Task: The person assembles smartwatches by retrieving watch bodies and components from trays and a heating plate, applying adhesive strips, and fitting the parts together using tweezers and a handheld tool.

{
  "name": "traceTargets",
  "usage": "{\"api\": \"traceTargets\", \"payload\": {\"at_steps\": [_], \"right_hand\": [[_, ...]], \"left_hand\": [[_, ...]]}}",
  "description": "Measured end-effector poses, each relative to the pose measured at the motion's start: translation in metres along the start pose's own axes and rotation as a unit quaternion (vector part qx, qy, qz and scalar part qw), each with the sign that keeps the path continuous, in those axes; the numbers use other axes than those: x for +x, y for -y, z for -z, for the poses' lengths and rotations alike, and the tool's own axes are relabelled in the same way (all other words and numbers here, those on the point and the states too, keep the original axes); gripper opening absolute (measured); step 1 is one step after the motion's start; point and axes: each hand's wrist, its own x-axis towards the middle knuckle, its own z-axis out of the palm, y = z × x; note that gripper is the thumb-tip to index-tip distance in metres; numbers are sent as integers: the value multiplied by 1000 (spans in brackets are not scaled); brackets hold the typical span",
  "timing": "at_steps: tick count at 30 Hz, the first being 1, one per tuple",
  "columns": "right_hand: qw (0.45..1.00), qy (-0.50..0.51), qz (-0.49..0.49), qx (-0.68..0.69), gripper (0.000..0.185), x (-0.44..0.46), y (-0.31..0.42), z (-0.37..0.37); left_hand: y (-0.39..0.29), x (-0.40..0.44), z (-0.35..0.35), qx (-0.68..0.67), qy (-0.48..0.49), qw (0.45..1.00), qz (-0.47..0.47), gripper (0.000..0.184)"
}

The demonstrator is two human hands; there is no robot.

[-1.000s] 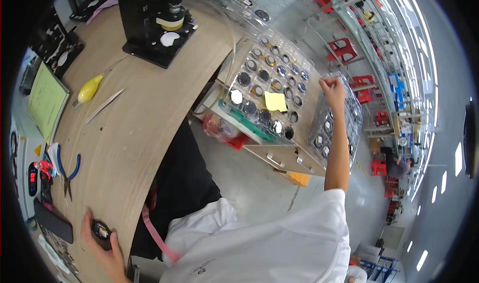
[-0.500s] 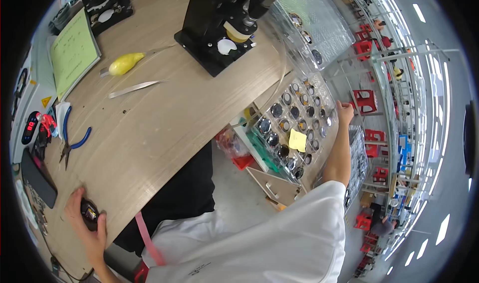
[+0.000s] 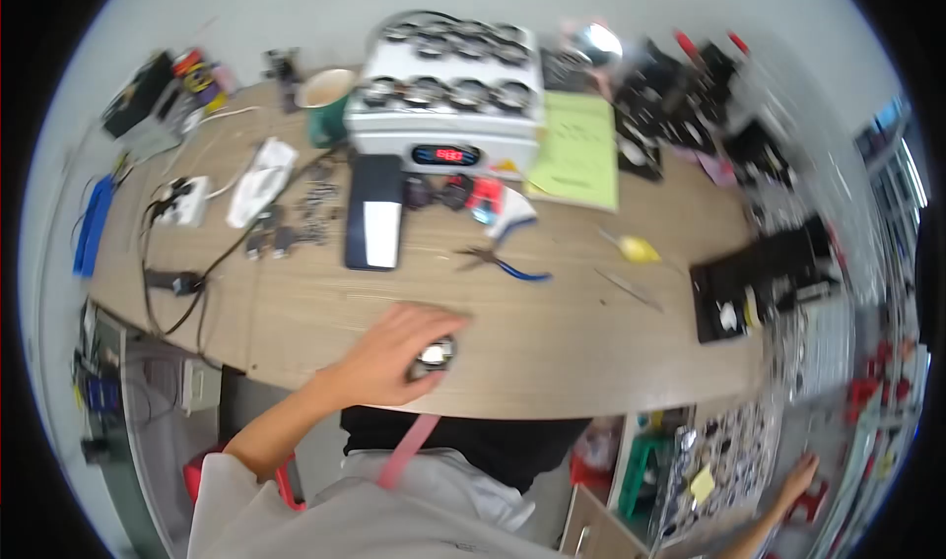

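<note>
At the centre of the frame, a small dark round part point(image 3: 434, 355) with a bright middle is held at the bench's near edge by the left hand point(image 3: 389, 357), its fingers curved round the far side and its thumb along the near side. Whether the part rests on the bench or is slightly raised cannot be told.

At the lower right, the right hand point(image 3: 803, 475) is stretched out just beyond a clear tray point(image 3: 729, 460) of round pieces. Its fingers seem curled, but blur hides whether anything is gripped or touched. The step in hand is judged to be a steady hold on one side and a reach on the other; a careful pinch, clear of the neighbouring pieces, would be called for there.

At the left of the bench, cables point(image 3: 172, 283) are looped beside a white socket block point(image 3: 184, 202). A dark flat slab point(image 3: 374, 214) is laid below the white machine point(image 3: 379, 132), followed rightward by blue-handled pliers point(image 3: 507, 262), tweezers point(image 3: 631, 288) and a yellow bulb point(image 3: 639, 249). Between bench and tray, the direct way is partly obstructed by a black stand point(image 3: 729, 303) at the right.
</note>
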Motion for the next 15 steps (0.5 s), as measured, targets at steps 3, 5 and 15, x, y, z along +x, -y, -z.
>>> {"api": "traceTargets", "payload": {"at_steps": [3, 5, 15], "right_hand": [[993, 39, -102, 45, 30, -30, 33, 41], [996, 24, -88, -21, 32, -77, -4, 67], [971, -78, -165, -158, 42, -315, -54, 180]], "left_hand": [[6, -4, -3, -7, -31, 999, 7, 68], [3, -8, 1, -21, -36, 999, -7, 66], [-18, -6, -13, 136, -53, 989, -36, 49]]}}
